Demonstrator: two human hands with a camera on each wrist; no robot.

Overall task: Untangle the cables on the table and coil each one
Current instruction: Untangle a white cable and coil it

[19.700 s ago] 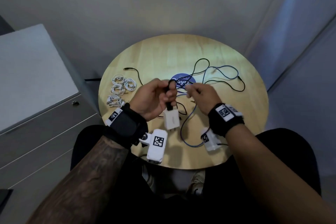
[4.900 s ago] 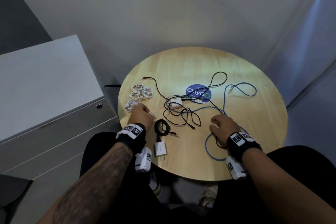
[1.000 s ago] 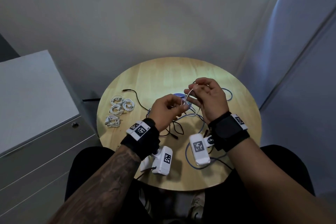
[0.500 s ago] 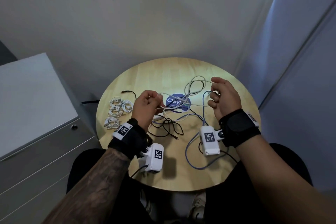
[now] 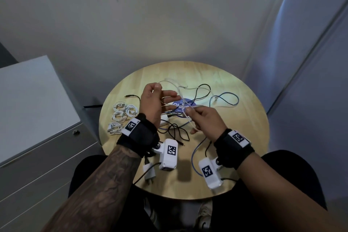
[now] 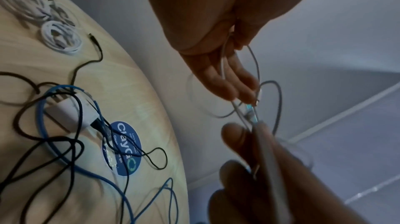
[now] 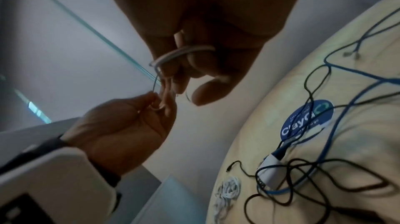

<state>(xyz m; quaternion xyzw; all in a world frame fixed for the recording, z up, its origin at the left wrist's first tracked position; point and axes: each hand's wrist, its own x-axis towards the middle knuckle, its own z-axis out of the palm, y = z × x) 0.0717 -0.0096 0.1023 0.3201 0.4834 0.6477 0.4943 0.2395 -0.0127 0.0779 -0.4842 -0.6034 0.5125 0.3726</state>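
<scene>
White cable (image 5: 185, 100) slanting between pinching left hand (image 5: 152, 102) and right hand (image 5: 206, 120), above table (image 5: 244, 128)

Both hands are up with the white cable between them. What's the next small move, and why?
Probably wrap one more turn onto the left hand. That hand already pinches the white cable with strands crossing its fingers, the right hand pinches it beside them, and a long loose loop still trails over the table. The black cable and blue cable lie uncoiled below.
</scene>
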